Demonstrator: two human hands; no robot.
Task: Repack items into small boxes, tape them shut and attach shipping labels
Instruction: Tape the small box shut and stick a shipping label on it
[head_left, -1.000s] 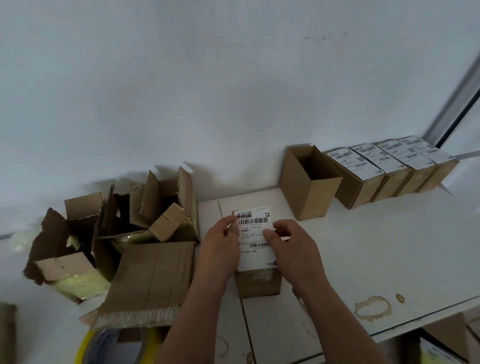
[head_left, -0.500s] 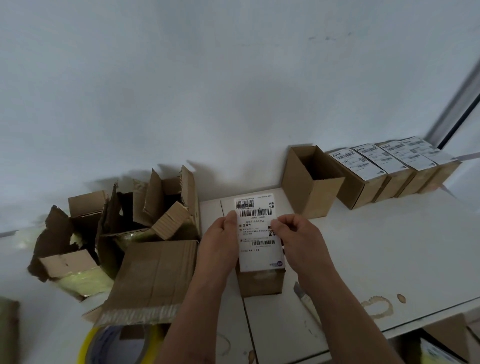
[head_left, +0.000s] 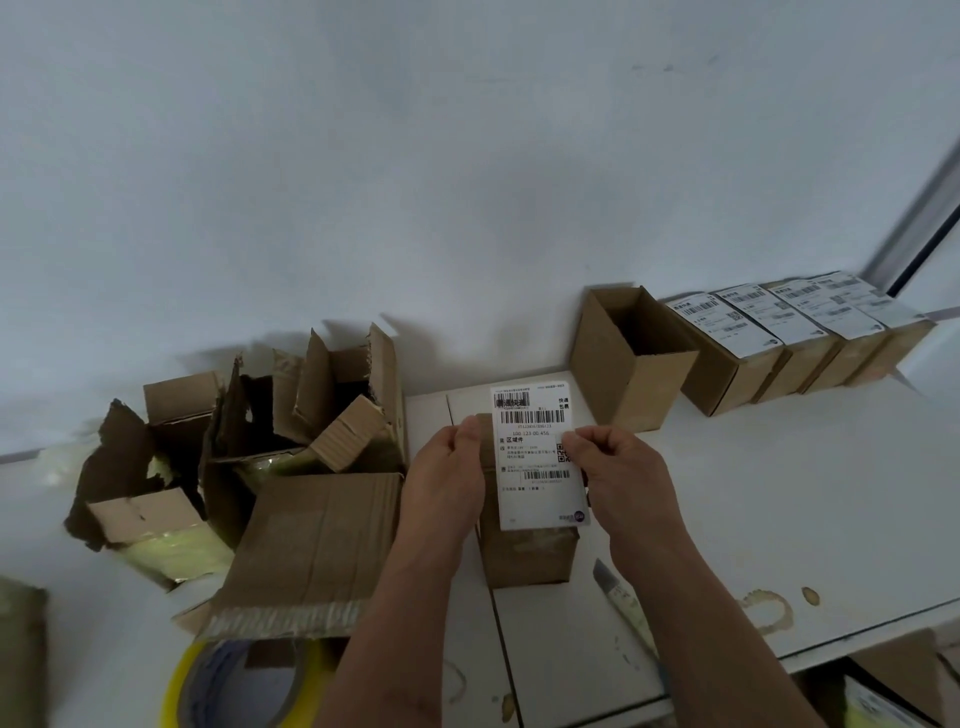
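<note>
Pinching a label (head_left: 537, 457) by its side edges, left hand (head_left: 448, 475) and right hand (head_left: 618, 475) hold it over a taped box (head_left: 527, 556) mid-bench, where uneven lowering could leave it crooked or creased.

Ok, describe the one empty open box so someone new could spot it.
Look along the white wall at the back of the table. Left of the row of labelled boxes stands the open box: its top is open and it has no label.
</note>
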